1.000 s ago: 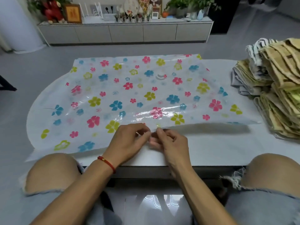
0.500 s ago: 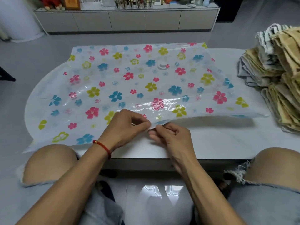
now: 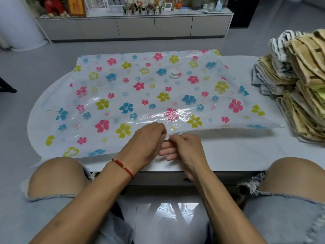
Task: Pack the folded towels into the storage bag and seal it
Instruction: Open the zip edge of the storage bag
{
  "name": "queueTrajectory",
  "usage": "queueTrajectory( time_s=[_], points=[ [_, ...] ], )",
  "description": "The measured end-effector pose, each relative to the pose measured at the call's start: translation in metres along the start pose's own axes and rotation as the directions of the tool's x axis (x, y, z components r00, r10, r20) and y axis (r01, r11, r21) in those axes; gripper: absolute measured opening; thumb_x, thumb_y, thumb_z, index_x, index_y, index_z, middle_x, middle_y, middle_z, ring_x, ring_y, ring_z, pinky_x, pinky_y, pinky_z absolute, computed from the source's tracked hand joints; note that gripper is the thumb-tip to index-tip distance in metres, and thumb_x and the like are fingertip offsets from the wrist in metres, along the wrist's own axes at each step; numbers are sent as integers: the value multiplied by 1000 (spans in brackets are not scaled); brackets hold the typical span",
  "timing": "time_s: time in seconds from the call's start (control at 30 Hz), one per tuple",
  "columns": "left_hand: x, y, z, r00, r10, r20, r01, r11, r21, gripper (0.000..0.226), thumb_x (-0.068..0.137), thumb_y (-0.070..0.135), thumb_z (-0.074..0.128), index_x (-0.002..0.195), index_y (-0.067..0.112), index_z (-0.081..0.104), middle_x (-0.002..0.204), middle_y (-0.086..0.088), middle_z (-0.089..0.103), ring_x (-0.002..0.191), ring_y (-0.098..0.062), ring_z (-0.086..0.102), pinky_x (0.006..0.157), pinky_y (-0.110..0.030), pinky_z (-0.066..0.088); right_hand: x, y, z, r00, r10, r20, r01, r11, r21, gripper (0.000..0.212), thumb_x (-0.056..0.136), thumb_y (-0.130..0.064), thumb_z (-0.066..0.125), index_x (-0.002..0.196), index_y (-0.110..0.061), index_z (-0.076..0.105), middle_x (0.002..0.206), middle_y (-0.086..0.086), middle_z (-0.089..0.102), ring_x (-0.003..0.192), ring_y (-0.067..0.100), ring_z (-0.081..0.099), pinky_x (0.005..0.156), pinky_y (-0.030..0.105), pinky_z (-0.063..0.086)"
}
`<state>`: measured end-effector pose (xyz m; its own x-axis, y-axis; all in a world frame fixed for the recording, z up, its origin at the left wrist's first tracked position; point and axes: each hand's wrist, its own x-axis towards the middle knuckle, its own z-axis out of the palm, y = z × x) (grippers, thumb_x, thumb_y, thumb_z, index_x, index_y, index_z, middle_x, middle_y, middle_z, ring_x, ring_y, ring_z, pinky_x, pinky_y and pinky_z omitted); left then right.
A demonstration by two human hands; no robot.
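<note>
A clear plastic storage bag printed with pink, blue and yellow flowers lies flat across the white table; a round white valve sits on its upper middle. My left hand and my right hand meet at the bag's near edge, and both pinch that edge with curled fingers. To the right of the hands the near edge is lifted a little off the table. Folded towels, yellow, grey and striped, are heaped in a pile at the table's right end, apart from the bag.
My bare knees flank the table's front edge at the lower left and lower right. A long low cabinet with plants, frames and small items stands against the far wall. Grey floor surrounds the table.
Both hands stay together on the bag's near edge, with the fingers shifting slightly. The head camera dipped and then rose again, so the scene shifted in the frame.
</note>
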<state>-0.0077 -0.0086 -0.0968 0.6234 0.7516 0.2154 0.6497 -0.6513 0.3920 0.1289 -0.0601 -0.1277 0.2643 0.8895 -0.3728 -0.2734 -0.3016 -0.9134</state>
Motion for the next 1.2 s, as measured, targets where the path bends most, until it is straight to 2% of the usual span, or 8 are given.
queueTrajectory(
  time_s=[0.1, 0.23, 0.53, 0.83, 0.93, 1.03, 1.1, 1.2],
  points=[
    [3, 1, -1, 996, -5, 86, 8, 999, -36, 27, 96, 24, 50, 120, 17, 58, 100, -1, 63, 92, -20, 57, 80, -33, 45, 1, 0, -1, 999, -40, -26, 37, 993, -109, 28, 94, -14, 59, 73, 1, 71, 66, 18, 74, 51, 29, 71, 38, 22, 44],
    [14, -3, -12, 984, 34, 174, -37, 999, 17, 24, 96, 30, 54, 101, 21, 76, 87, -3, 70, 83, -21, 63, 75, -37, 49, -1, -3, 0, 997, -63, -42, 54, 981, -189, 30, 96, -14, 57, 73, 1, 69, 58, 15, 70, 41, 25, 64, 38, 24, 45],
    [15, 2, 1, 1000, 1, -12, 0, 992, 126, 14, 85, 11, 60, 77, 12, 72, 74, -6, 68, 72, -26, 62, 63, -30, 42, -10, -3, 4, 983, -69, -169, 32, 977, -213, 30, 94, -10, 55, 74, 6, 71, 50, 7, 67, 30, 13, 54, 34, 19, 39],
    [28, -5, 0, 976, -60, -209, 93, 984, 153, 33, 78, -15, 58, 100, 10, 60, 78, -9, 57, 72, -28, 54, 62, -39, 48, -17, 6, 5, 989, 26, -143, -50, 985, -165, 31, 86, -12, 54, 61, -2, 69, 48, 9, 63, 32, 19, 52, 33, 19, 36],
    [17, -2, 0, 989, 108, -99, -86, 974, 210, 32, 82, -2, 35, 101, 20, 49, 81, -3, 42, 72, -21, 38, 53, -39, 40, -17, 2, 2, 990, 40, -133, -58, 989, -138, 32, 90, -12, 53, 65, -1, 70, 50, 10, 64, 33, 19, 54, 33, 19, 36],
    [6, -9, 6, 995, 86, 55, -93, 983, 156, 42, 87, 20, 29, 106, 19, 66, 102, -7, 51, 84, -24, 47, 58, -41, 46, -17, -2, -1, 995, 32, -95, -54, 970, -238, 32, 91, -13, 52, 71, 3, 71, 52, 9, 66, 36, 20, 57, 35, 22, 39],
    [4, -14, 11, 988, 40, 147, -62, 987, 148, 38, 93, 23, 44, 126, 25, 63, 120, -5, 52, 98, -25, 52, 71, -39, 48, -22, -2, -4, 996, -59, -73, 13, 856, -517, 34, 94, -21, 51, 76, 2, 70, 61, 9, 70, 49, 26, 65, 43, 30, 47],
    [4, -18, 18, 982, 14, 189, -32, 995, 96, 45, 91, 33, 61, 135, 31, 56, 126, 0, 50, 108, -20, 51, 81, -33, 46, -35, 3, -9, 858, -495, 138, 302, 268, -915, 26, 98, -30, 54, 79, -16, 65, 84, 7, 72, 76, 33, 67, 58, 36, 46]
  ],
)
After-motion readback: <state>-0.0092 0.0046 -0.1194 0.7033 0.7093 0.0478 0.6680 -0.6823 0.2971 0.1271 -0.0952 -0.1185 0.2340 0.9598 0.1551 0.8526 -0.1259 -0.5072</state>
